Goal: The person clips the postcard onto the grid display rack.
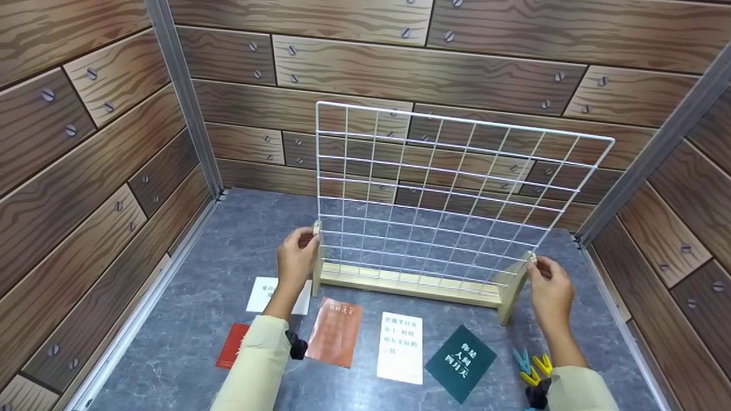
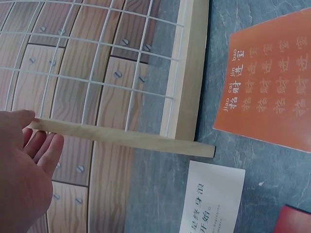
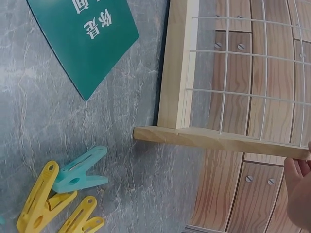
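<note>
A white wire grid panel (image 1: 457, 120) stands in a wooden stand (image 1: 411, 283) with a base bar and a post at each end. The left hand (image 1: 296, 257) pinches the upper end of the left post (image 2: 121, 137) between thumb and fingers. At the opposite side, the right hand (image 1: 553, 294) grips the top of the right post (image 3: 214, 139); in the right wrist view only part of that hand shows, at the right edge. The grid's lower edge sits along the base bar between the posts.
Before the stand lie an orange card (image 1: 334, 334), a white card (image 1: 400, 348), a dark green card (image 1: 461, 363), another white card (image 1: 261, 294) and a red card (image 1: 231, 345), partly behind the left sleeve. Yellow and blue clothespins (image 3: 77, 170) lie near the right forearm. Wood-patterned walls enclose the grey surface.
</note>
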Demonstrator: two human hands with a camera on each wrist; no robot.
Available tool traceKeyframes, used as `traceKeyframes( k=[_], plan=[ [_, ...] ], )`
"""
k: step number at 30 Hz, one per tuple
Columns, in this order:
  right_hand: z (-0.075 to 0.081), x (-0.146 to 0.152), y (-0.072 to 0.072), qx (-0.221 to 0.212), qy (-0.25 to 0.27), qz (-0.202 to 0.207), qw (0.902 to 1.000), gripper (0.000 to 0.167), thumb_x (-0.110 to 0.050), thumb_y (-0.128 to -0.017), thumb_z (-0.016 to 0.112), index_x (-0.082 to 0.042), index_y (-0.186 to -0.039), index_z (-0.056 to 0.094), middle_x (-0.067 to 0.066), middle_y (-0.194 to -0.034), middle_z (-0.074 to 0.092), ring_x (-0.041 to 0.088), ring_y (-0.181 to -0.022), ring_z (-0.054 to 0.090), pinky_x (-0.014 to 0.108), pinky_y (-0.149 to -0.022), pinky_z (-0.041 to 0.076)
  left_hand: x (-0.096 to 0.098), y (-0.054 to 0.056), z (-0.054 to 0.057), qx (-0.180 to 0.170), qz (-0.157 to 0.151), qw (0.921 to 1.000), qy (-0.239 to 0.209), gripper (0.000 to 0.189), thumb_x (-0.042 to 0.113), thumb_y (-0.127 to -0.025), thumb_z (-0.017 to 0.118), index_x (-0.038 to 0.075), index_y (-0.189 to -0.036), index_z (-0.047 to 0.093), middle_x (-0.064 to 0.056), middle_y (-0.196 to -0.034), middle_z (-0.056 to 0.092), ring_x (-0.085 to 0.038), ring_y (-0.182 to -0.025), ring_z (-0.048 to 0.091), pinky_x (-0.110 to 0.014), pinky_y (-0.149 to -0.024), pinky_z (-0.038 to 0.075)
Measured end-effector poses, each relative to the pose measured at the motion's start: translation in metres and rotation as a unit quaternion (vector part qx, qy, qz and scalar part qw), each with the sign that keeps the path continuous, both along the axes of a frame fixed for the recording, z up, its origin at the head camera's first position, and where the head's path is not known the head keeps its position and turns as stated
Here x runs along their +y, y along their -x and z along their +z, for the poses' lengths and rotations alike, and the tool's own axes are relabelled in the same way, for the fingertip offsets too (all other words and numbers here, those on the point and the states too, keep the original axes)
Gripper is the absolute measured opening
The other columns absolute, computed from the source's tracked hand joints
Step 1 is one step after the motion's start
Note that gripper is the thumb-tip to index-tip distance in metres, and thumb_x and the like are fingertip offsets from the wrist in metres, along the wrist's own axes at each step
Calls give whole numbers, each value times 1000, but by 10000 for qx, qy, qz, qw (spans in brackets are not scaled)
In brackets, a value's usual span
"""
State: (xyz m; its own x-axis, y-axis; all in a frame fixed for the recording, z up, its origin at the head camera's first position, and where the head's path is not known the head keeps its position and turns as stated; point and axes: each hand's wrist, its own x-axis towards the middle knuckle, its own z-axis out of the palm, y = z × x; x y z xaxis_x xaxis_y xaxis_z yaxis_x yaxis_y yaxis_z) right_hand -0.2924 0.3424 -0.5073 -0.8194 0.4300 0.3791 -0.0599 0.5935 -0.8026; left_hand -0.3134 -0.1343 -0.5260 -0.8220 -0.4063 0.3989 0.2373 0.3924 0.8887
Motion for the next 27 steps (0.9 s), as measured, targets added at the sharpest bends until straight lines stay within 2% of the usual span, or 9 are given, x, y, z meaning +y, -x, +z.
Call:
traceKeyframes(
  k=[7,12,15,18,20,24,27],
  plan=[
    [-2,2,-5,-29,-117,136,9998,35,-20,-99,65,2,-126,65,20,-119,68,-8,-91,50,5,-77,39,2,-10,-3,304,114,9995,-2,18,6,-89,74,-2,-105,71,-16,-98,71,-28,-90,70,-38,-84,58],
    [-10,6,-20,-90,-261,122,9995,38,-22,-99,64,1,-129,63,20,-122,66,4,-99,54,21,-84,42,20,-25,-11,714,186,9972,75,21,4,-87,74,-2,-108,70,-13,-97,67,-24,-88,66,-32,-82,58],
    [-18,11,-34,-323,-290,84,9990,39,-25,-101,62,0,-131,62,19,-125,66,12,-104,57,28,-87,43,43,-33,-19,765,-90,9970,75,23,3,-87,73,-2,-109,70,-12,-97,67,-24,-88,64,-32,-81,58],
    [-26,17,-48,-704,-268,103,9971,42,-28,-103,59,0,-134,60,20,-129,63,28,-115,56,34,-90,44,67,-41,-28,684,-558,9961,84,22,3,-87,72,-1,-109,70,-12,-98,67,-25,-89,64,-34,-82,58],
    [-33,20,-55,-977,-326,100,9946,43,-29,-103,57,0,-135,59,20,-129,62,31,-117,56,39,-91,45,83,-45,-34,600,-916,9939,138,22,4,-88,72,-1,-109,70,-15,-100,67,-28,-90,64,-37,-81,57],
    [-47,26,-66,-1414,-587,117,9881,42,-28,-102,59,2,-133,60,23,-124,63,36,-114,59,43,-86,49,113,-50,-42,307,-1690,9849,224,24,7,-90,71,-3,-112,69,-19,-103,67,-29,-90,66,-36,-80,58],
    [-57,32,-71,-1671,-768,214,9827,43,-29,-102,60,4,-130,61,24,-121,65,39,-110,62,47,-85,52,133,-51,-48,40,-2152,9758,376,25,7,-91,71,-3,-114,69,-19,-106,67,-26,-91,67,-32,-81,59]
  ],
)
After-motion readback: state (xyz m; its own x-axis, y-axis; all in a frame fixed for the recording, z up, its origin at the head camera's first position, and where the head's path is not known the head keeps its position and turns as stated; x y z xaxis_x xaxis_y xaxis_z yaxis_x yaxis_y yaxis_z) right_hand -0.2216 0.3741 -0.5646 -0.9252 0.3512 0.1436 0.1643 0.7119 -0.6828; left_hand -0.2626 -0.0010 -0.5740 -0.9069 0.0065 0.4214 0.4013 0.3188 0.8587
